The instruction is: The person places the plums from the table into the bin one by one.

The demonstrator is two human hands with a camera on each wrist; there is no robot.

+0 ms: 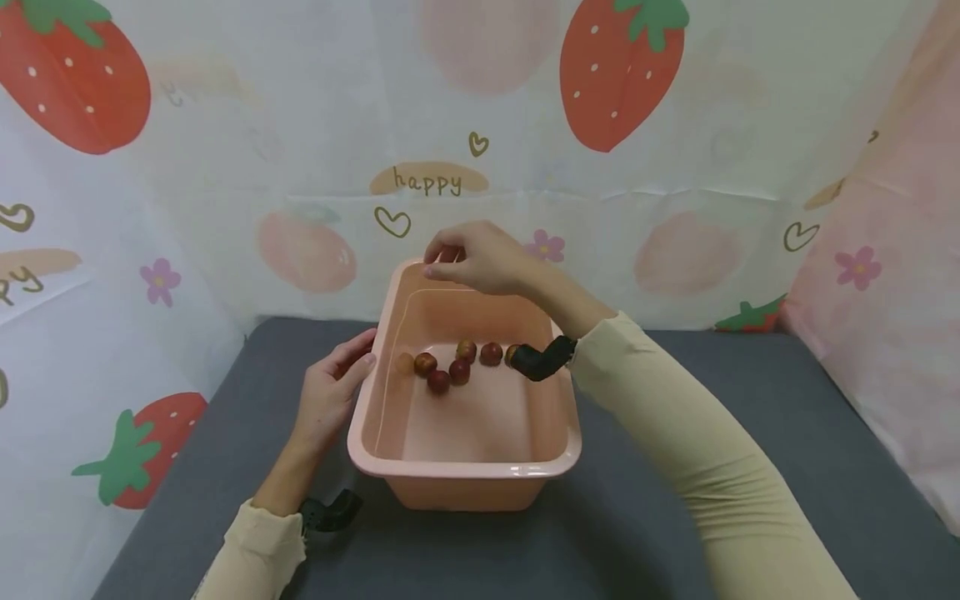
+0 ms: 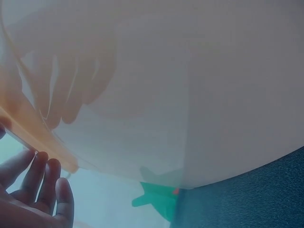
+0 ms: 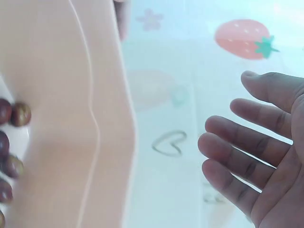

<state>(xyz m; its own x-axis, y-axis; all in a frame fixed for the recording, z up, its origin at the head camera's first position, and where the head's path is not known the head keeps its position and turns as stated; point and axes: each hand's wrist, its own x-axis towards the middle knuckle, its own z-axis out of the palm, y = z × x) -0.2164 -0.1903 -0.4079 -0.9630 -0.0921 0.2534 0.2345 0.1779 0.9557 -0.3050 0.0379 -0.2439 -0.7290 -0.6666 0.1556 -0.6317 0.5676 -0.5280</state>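
A pink plastic basin (image 1: 465,425) holds several round red-brown fruits, like fresh jujubes (image 1: 460,372), gathered toward its far part. My left hand (image 1: 330,392) grips the left rim, thumb at the top edge and fingers outside. Its fingers (image 2: 47,183) meet the rim's edge in the left wrist view. Over the far rim in the head view is my right hand (image 1: 483,257), fingers bent downward. In the right wrist view this hand (image 3: 251,147) has its fingers spread and holds nothing, with a gap between fingertips and rim. Some fruit is hidden behind the right wrist camera.
The basin stands on a dark grey tabletop (image 1: 652,500). A white curtain (image 1: 315,108) printed with strawberries, hearts and flowers hangs close behind the basin and along the left side. Pinkish cloth (image 1: 885,333) borders the right. Black wrist cameras (image 1: 330,510) jut from both wrists.
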